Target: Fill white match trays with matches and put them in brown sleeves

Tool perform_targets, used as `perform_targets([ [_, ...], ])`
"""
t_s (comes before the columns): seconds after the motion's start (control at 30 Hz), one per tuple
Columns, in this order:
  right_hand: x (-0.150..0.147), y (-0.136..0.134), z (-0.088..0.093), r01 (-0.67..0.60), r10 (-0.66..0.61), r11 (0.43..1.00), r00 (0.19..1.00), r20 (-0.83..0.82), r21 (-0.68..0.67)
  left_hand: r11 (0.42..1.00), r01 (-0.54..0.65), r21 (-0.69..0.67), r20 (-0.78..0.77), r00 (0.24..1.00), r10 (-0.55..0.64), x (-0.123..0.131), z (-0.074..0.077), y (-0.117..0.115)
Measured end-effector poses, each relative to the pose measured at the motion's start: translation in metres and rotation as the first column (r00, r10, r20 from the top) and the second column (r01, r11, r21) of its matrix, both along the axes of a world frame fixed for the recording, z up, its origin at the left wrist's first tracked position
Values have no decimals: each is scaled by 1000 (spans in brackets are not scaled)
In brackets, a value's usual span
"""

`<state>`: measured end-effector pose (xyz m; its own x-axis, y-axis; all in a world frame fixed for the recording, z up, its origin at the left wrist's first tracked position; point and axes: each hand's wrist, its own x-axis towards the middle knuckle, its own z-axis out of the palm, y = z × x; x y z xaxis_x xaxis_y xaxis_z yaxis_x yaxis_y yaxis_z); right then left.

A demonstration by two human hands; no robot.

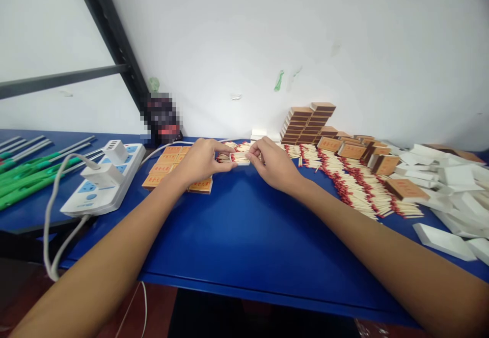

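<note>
My left hand (204, 160) grips a small white matchbox tray (243, 163) at its left end, between thumb and fingers. Matches (240, 156) with red heads lie in the tray. At the tray's right end my right hand (272, 162) pinches with thumb and forefinger at the matches; whether it holds some of them is hard to make out. Behind both hands more loose matches lie on the blue table (225, 236). Several orange matchboxes (162, 167) are laid side by side left of my left hand, partly covered by it.
A long pile of loose matches (347, 182) spreads to the right. Brown-sided matchboxes (307, 124) are stacked by the wall, with scattered orange boxes (351, 149) nearby. White trays (458, 175) heap at far right. A white power strip (110, 185) with cables and green-handled rods (34, 177) lie left.
</note>
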<state>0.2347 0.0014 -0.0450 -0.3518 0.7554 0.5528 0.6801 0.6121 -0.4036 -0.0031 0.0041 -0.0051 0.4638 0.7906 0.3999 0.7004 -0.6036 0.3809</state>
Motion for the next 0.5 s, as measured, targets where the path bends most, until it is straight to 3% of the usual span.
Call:
perform_targets([
  [0.23, 6, 8, -3, -105, 99, 988, 993, -57, -113, 996, 79, -31, 0, 997, -79, 4, -5, -2],
  [0.5, 28, -10, 37, -175, 225, 945, 961, 159, -276, 982, 188, -21, -120, 975, -189, 14, -9, -12],
])
